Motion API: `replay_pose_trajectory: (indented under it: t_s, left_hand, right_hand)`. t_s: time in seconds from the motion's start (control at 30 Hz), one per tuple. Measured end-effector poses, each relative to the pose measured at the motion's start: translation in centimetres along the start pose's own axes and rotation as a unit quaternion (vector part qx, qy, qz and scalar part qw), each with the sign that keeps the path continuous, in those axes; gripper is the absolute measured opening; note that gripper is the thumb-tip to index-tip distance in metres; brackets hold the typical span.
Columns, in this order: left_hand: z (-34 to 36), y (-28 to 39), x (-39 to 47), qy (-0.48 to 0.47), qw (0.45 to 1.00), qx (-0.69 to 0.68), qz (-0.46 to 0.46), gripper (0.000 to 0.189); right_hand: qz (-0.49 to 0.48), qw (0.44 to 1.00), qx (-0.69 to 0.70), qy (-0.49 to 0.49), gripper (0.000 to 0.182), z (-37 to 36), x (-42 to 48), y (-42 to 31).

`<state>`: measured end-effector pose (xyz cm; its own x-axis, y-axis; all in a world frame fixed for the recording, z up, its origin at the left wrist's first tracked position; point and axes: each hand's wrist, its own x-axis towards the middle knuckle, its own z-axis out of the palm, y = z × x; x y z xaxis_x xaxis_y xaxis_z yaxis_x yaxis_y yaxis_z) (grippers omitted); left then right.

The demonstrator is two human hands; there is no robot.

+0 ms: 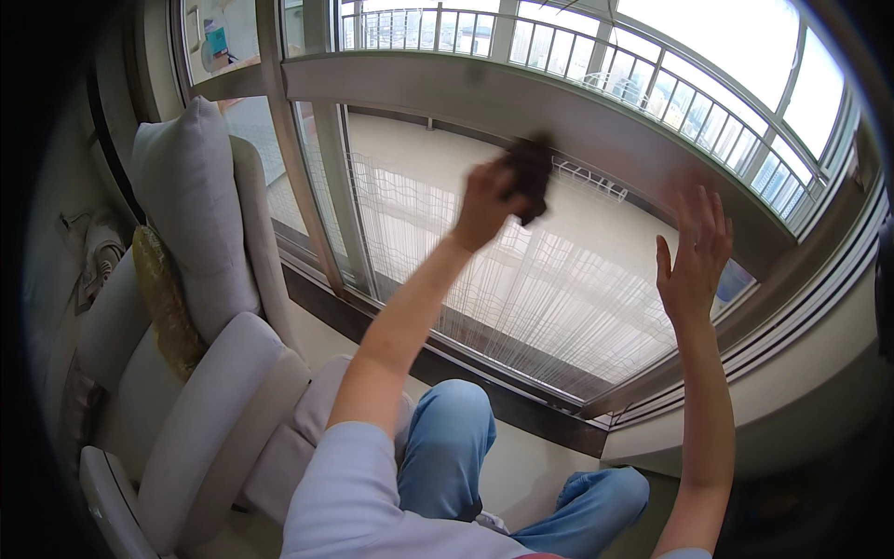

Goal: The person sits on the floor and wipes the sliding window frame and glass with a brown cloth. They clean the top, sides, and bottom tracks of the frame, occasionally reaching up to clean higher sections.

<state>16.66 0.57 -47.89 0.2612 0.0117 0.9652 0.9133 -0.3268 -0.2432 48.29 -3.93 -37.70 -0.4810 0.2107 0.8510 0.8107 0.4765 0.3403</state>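
Observation:
My left hand [483, 204] grips a dark brown cloth [532, 171], blurred as if in motion. Behind the cloth is the glass pane [433, 164] of a sliding door, just below its wide metal crossbar [433, 84]. To the right, my right hand [691, 258] is raised with its fingers up and the thumb apart, holding nothing. Its fingertips overlap the right part of the crossbar, and whether they touch it cannot be told. Both arms reach forward above my knees in blue jeans [450, 440].
At left stands a light fabric sofa [216, 391] with a grey cushion [192, 209] and a yellow pillow [164, 300]. A padded stool [293, 447] is beside my left leg. Beyond the door are a balcony railing [552, 45] and a white wire rack [590, 180].

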Motion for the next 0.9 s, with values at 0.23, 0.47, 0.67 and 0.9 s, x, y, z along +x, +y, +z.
replay_pose_trajectory:
  t_s: [0.23, 0.47, 0.67, 0.9]
  left_hand:
    - [-5.3, -11.8, -2.9, 0.122, 0.919, 0.163, -0.339, 0.048]
    - [-5.6, -9.5, -2.4, 0.007, 0.979, 0.086, -0.185, 0.044]
    - [-8.9, -23.9, -7.9, 0.130, 0.896, 0.291, -0.310, 0.045]
    - [-4.0, -10.3, -7.9, 0.085, 0.957, 0.120, -0.249, 0.032]
  right_hand:
    - [-0.009, 0.999, -0.033, 0.022, 0.074, 4.2, -0.6, 0.9]
    - [-0.041, 0.997, -0.057, 0.037, 0.050, 5.8, 1.0, -1.1]
    - [-0.048, 0.989, -0.104, 0.098, 0.048, 7.9, 1.4, -0.8]
    - [-0.032, 0.992, -0.113, 0.039, 0.052, 7.0, 0.3, 0.1]
